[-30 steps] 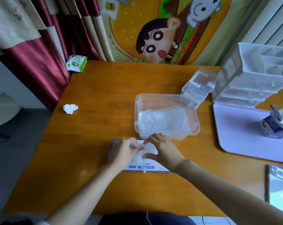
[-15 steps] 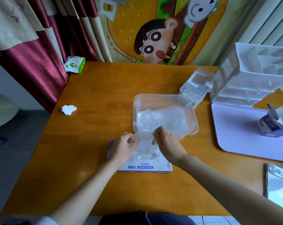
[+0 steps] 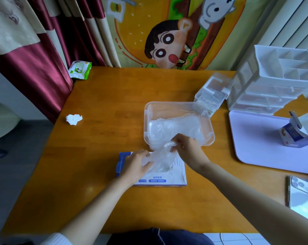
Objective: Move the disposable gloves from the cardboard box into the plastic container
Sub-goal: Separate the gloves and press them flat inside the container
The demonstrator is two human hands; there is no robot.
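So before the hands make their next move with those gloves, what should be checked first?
1. Right hand grips the glove bunch: ok, fingers pinch its upper end.
2. Left hand steadies the cardboard box: ok, it rests on it; any pinch on the bunch, cannot tell.
3. Bunch free of the box: not ok, its lower end lies on the box.
4. Plastic container open: ok, no lid on it.
5. Room left above the gloves inside: cannot tell.

cardboard box [image 3: 167,179] before plastic container [image 3: 178,103] | tray [image 3: 255,138] right of container
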